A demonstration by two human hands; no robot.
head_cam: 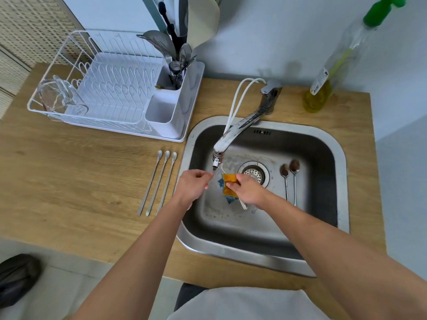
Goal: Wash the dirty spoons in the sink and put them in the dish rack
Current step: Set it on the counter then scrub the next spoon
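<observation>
Scrubbing of one spoon under the chrome tap [233, 135], near the middle of the frame. Best to keep the bowl of the thin steel spoon [243, 204] below the spout, rub both faces with the orange-and-blue sponge [228, 184], then rinse off the foam before moving to the white wire dish rack [104, 88] at upper left.

Left hand [191, 185]: fingers curled, seems to pinch one end of the spoon close to the spout, though the contact is small and blurred. Right hand [246, 191]: fingers and thumb closed around the sponge, which wraps the spoon; only the handle end sticks out below this hand.

Still dirty, by the look: two small steel spoons with brown bowls [290, 179], lying side by side on the floor of the stainless sink [300, 229], right of the drain. Three long pale stirring spoons [158, 181] lie parallel on the wooden worktop [69, 169], just left of the sink.
</observation>
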